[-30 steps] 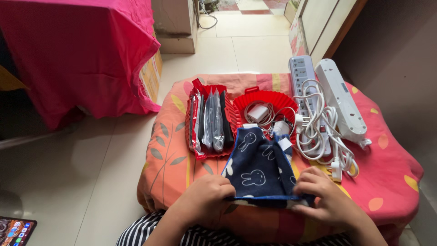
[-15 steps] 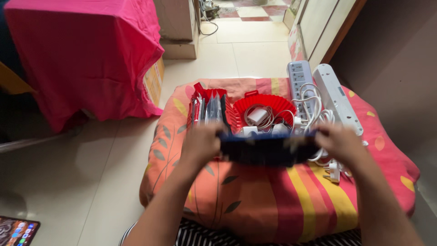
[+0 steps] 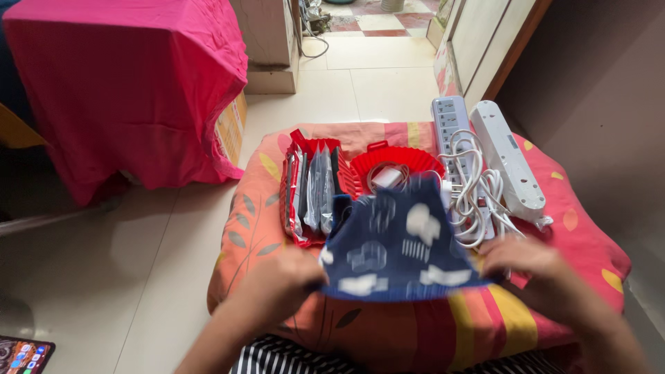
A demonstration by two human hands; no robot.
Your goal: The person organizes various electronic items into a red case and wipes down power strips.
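Hands grip the soft blue cloth pouch [image 3: 398, 246]: left hand [image 3: 277, 287] and right hand [image 3: 537, 273] pinch its near corners. It looks light and floppy.

Two hands are in view, a left hand [image 3: 277, 287] and a right hand [image 3: 537, 270], and between them they grip one dark blue cloth [image 3: 395, 249] printed with white shapes. Behind it on the one flowered cushion [image 3: 596, 228] stand two red trays: a rectangular tray [image 3: 299, 149] and a round tray [image 3: 409, 156]. The rectangular one holds several upright flat packets [image 3: 315, 190]; their exact number cannot be told. The round one holds one white charger [image 3: 386, 178] that can be made out. Two white power strips [image 3: 506, 163] lie side by side, cords tangled. One pink cloth [image 3: 131, 90] covers a box. One phone [image 3: 24, 354] lies on the floor.
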